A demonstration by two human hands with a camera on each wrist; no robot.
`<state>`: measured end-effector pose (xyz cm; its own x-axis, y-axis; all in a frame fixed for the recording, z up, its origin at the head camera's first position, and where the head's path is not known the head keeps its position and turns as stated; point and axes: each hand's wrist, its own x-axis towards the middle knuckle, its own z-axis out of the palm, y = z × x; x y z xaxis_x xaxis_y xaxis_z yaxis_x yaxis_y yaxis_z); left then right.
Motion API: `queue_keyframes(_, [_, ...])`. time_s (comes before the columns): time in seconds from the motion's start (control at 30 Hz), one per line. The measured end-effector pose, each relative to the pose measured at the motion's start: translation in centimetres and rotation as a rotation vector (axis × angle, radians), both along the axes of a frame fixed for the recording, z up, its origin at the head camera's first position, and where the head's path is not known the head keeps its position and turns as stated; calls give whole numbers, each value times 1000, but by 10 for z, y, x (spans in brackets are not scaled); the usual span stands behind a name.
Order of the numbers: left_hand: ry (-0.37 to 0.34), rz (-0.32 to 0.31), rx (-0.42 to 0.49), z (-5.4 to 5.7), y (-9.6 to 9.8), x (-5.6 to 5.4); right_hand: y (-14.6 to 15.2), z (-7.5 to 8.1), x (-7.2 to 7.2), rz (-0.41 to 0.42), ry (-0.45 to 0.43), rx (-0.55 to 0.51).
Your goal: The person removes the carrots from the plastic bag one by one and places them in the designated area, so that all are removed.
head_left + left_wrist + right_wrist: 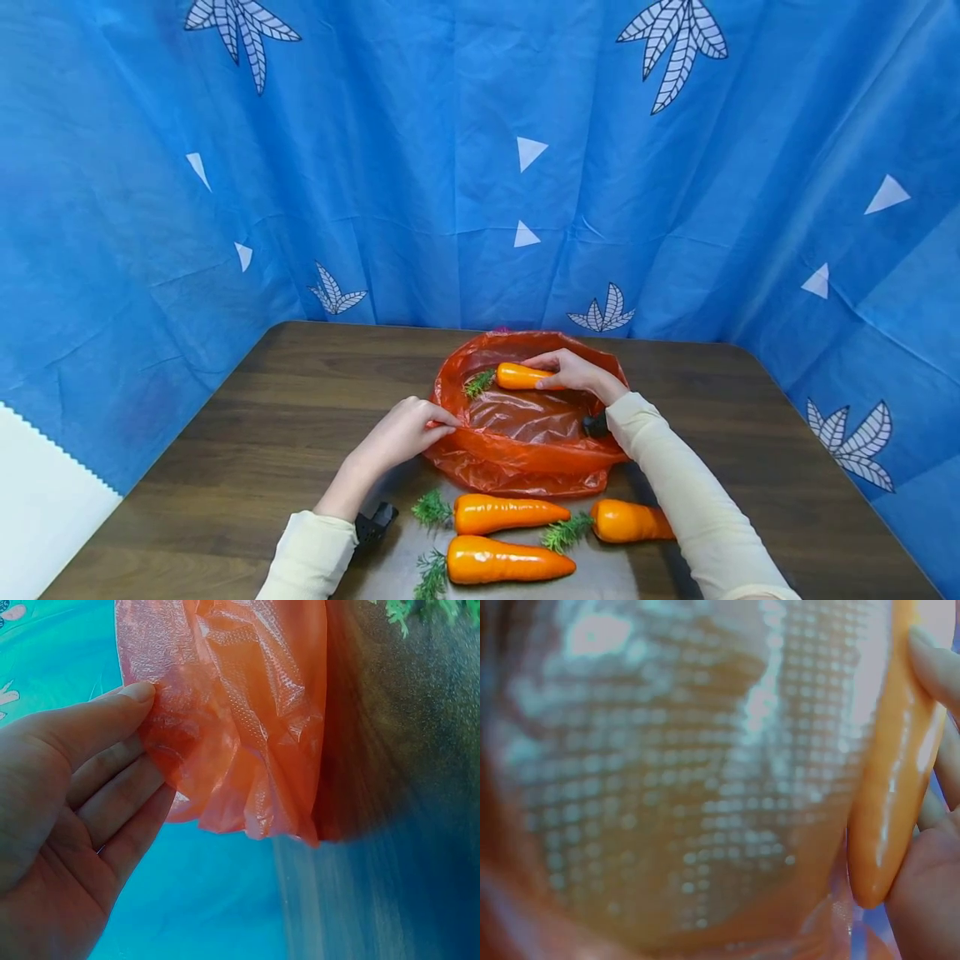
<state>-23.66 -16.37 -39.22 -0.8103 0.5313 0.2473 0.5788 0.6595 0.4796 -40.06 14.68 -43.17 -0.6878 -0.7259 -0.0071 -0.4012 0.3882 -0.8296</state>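
Note:
A red plastic bag (525, 467) lies on the table with its mouth spread wide. My left hand (411, 429) pinches the bag's left rim between thumb and fingers, and the left wrist view shows the thin crinkled film (247, 720) at the fingertips. Inside the bag's mouth my right hand (573, 371) grips an orange carrot (517, 376), its green leafy top pointing left. Along the palm in the right wrist view runs the carrot's smooth tapered end (889, 825), beside blurred, dimpled bag film.
In front of the bag lie a carrot (502, 513), a nearer carrot (510, 560) and a third carrot (628, 522), partly behind the right sleeve. They rest on a grey surface (600, 575) on the wooden table (247, 450). A blue curtain (480, 183) hangs behind.

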Motion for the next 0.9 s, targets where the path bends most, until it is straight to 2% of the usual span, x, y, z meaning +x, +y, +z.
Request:
queue_keyframes(0.1, [-4, -2, -2, 0, 1, 0, 3, 1, 1, 20, 6, -5])
queue_keyframes(0.5, [13, 5, 14, 3, 3, -2, 13, 24, 3, -34, -59, -33])
queue_keyframes(0.57, [12, 6, 16, 2, 3, -1, 15, 28, 5, -39, -70, -44])
queue_keyframes(0.77, [13, 5, 14, 3, 5, 0, 21, 38, 16, -43, -33, -56])
queue_keyframes(0.9, [2, 9, 7, 3, 6, 0, 26, 45, 24, -57, -50, -93])
